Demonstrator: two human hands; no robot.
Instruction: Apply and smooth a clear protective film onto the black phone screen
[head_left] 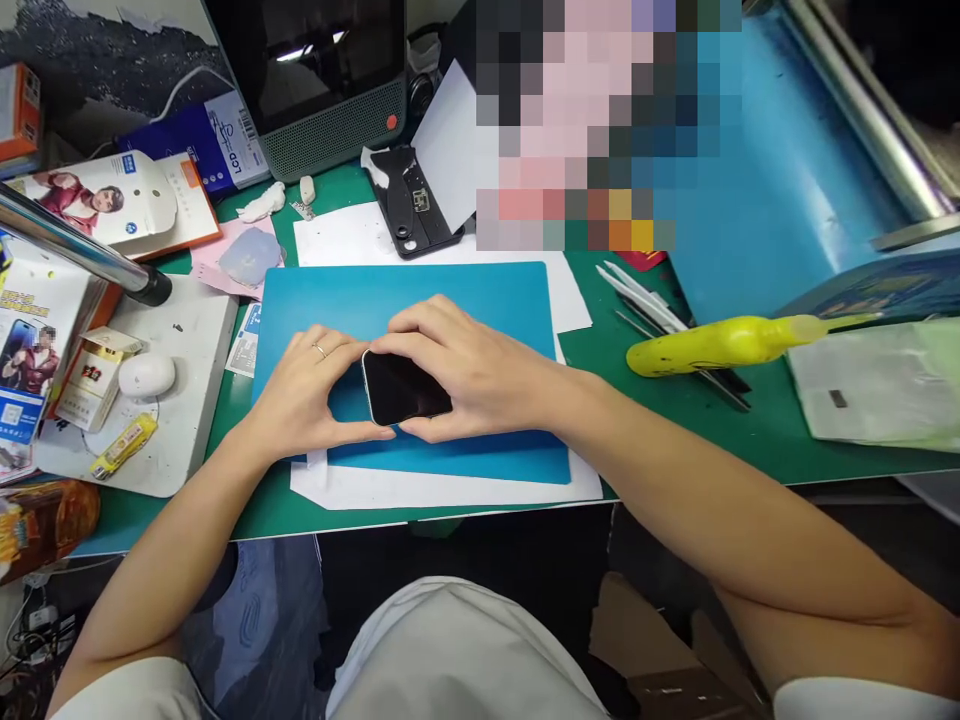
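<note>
A smartphone (405, 388) with a dark screen and a pale metal edge lies face up over a blue mat (480, 285). My right hand (480, 372) spans its right part, with the fingers at the far edge and the thumb at the near edge. From the left, my left hand (307, 385), with a ring on one finger, pinches the phone's left end between fingertips and thumb. The right end of the phone is hidden beneath my right hand. White paper (450, 490) shows from under the mat.
Right of the mat lie a yellow squeeze bottle (705, 345), tweezers-like tools (645, 295) and a clear plastic bag (862, 385). On the left, a white box (199, 370) carries a cigarette pack (97, 375), an earbud case (148, 376) and a yellow lighter (124, 447). A screen device (315, 90) stands behind.
</note>
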